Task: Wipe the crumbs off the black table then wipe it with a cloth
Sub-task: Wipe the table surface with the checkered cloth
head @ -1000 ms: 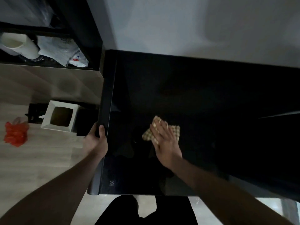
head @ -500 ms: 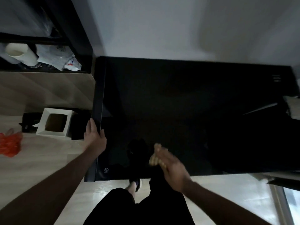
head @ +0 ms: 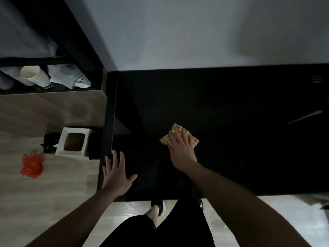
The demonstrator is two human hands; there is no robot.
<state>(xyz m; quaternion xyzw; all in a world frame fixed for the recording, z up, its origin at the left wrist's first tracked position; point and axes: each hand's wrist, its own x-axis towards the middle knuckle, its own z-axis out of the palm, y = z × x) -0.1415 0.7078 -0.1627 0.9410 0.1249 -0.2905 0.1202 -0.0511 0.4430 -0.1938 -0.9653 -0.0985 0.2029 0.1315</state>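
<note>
The black table [head: 231,107] fills the middle and right of the head view, glossy and dark; no crumbs can be made out on it. A tan checked cloth [head: 176,130] lies flat on the table left of centre. My right hand [head: 181,148] presses down on the cloth with fingers spread, covering most of it. My left hand [head: 116,173] rests flat and open on the table's near left corner, fingers apart, holding nothing.
A white square bin [head: 73,141] stands on the wooden floor left of the table, with an orange plastic bag [head: 33,165] further left. A dark shelf [head: 53,90] at upper left holds a cream cup and wrappers. A grey wall runs behind the table.
My right hand pushed the cloth from the table's near edge back up toward the middle. My left hand let go of the left edge and now lies flat on the tabletop corner.
</note>
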